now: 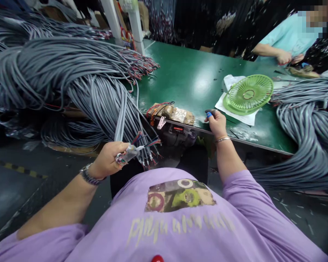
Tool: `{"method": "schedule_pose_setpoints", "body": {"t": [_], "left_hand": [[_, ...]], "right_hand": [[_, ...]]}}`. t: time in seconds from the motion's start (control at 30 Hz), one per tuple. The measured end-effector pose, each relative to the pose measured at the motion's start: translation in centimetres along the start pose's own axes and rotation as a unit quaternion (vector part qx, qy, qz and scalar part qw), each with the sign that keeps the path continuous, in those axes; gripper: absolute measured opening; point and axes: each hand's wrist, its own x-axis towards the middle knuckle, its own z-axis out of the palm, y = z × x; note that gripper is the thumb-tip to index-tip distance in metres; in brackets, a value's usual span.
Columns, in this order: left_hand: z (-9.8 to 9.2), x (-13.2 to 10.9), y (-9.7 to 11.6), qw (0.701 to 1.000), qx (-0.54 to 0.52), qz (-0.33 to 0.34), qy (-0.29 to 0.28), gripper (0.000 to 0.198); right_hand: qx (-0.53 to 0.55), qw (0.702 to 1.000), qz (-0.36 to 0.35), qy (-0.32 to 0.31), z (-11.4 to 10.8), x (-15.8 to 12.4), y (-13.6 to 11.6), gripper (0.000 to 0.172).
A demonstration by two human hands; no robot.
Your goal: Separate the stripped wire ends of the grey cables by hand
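My left hand (107,160) is closed round a few grey cables (122,122) near their stripped ends, where thin coloured wires (150,143) and whitish wrapping stick out. These cables lead up to a large bundle of grey cables (98,98) hanging over the table's left edge. My right hand (217,123) is at the front edge of the green table (180,80), fingers curled together, with a blue band on one finger. Something dark shows at its fingertips, too small to name. Left of it lies a tape-wrapped block (180,115) with a white clip (161,123) and red and black leads.
A green fan (248,94) stands on white paper (246,116) at the right. More grey cables (311,123) drape over the right end. Across the table a co-worker in a light blue shirt (287,36) handles something small. Scissors (128,38) with red handles stand by a white post.
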Motion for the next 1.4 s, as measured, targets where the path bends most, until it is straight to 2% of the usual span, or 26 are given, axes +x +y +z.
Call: {"method": "schedule_pose_setpoints", "body": {"t": [0.1, 0.17, 0.27, 0.3, 0.33, 0.4, 0.43, 0.5, 0.53, 0.6, 0.73, 0.83, 0.9, 1.0, 1.07, 1.13, 1.2, 1.27, 1.33, 1.4], "left_hand": [[0.8, -0.4, -0.2, 0.996, 0.02, 0.029, -0.077, 0.024], [2.6, 0.3, 0.0, 0.994, 0.018, -0.003, -0.107, 0.023], [5.5, 1.1, 0.0, 0.995, 0.038, -0.035, -0.084, 0.023], [6.3, 1.0, -0.2, 0.996, 0.032, -0.043, -0.067, 0.023], [6.9, 0.9, -0.4, 0.997, 0.02, -0.051, -0.053, 0.024], [7.5, 0.3, -1.3, 0.997, -0.001, -0.069, -0.043, 0.025], [7.7, -0.1, -1.8, 0.996, -0.003, -0.077, -0.044, 0.026], [7.8, -0.6, -2.6, 0.995, 0.003, -0.086, -0.051, 0.025], [7.8, -0.8, -2.9, 0.995, 0.007, -0.089, -0.053, 0.025], [7.9, -0.9, -3.4, 0.994, 0.011, -0.095, -0.056, 0.024], [8.2, -1.1, -3.5, 0.993, -0.006, -0.114, -0.039, 0.025], [8.0, -2.1, -3.2, 0.987, -0.08, -0.133, 0.028, 0.028], [7.5, -3.1, -3.0, 0.969, -0.169, -0.15, 0.101, 0.031], [6.1, -4.8, -3.0, 0.921, -0.297, -0.154, 0.199, 0.035], [4.8, -5.9, -3.2, 0.898, -0.329, -0.153, 0.248, 0.036], [3.4, -6.8, -3.4, 0.89, -0.318, -0.17, 0.28, 0.039], [2.4, -7.4, -3.3, 0.9, -0.281, -0.184, 0.278, 0.043], [2.1, -7.3, -2.8, 0.936, -0.215, -0.16, 0.226, 0.048], [2.5, -6.3, -2.2, 0.971, -0.143, -0.108, 0.156, 0.046], [3.3, -4.7, -1.6, 0.992, -0.08, -0.028, 0.089, 0.04]], "right_hand": [[-0.013, 1.0, -0.001, 0.002, 0.0, 0.3, 0.1, 0.03], [-0.005, 0.999, -0.011, 0.03, 0.0, -0.1, 0.0, 0.03], [0.056, 0.991, -0.016, 0.122, 0.4, -3.3, -1.2, 0.031], [0.088, 0.987, -0.007, 0.134, 0.8, -5.0, -1.8, 0.032], [0.123, 0.985, 0.006, 0.122, 1.4, -7.1, -2.6, 0.032], [0.197, 0.979, 0.047, -0.005, 3.2, -11.4, -4.4, 0.034], [0.233, 0.965, 0.071, -0.098, 4.2, -13.3, -5.3, 0.037], [0.306, 0.898, 0.106, -0.297, 6.4, -16.1, -7.1, 0.05], [0.336, 0.867, 0.112, -0.35, 7.4, -16.9, -7.8, 0.056], [0.384, 0.832, 0.11, -0.385, 9.2, -17.4, -9.1, 0.057], [0.407, 0.836, 0.081, -0.358, 10.9, -16.0, -10.4, 0.048], [0.402, 0.845, 0.073, -0.345, 10.9, -14.8, -10.5, 0.049], [0.377, 0.858, 0.048, -0.345, 10.7, -14.3, -10.4, 0.048], [0.336, 0.879, 0.011, -0.337, 10.0, -13.9, -9.6, 0.045], [0.329, 0.895, 0.025, -0.3, 9.5, -14.0, -8.7, 0.043], [0.327, 0.911, 0.057, -0.247, 8.9, -14.3, -7.8, 0.04], [0.326, 0.919, 0.075, -0.209, 8.2, -14.6, -7.3, 0.035], [0.332, 0.92, 0.066, -0.196, 7.6, -14.9, -7.6, 0.031], [0.349, 0.911, 0.032, -0.216, 7.1, -15.0, -9.0, 0.026], [0.354, 0.898, -0.031, -0.26, 6.9, -14.9, -11.3, 0.019]]}}
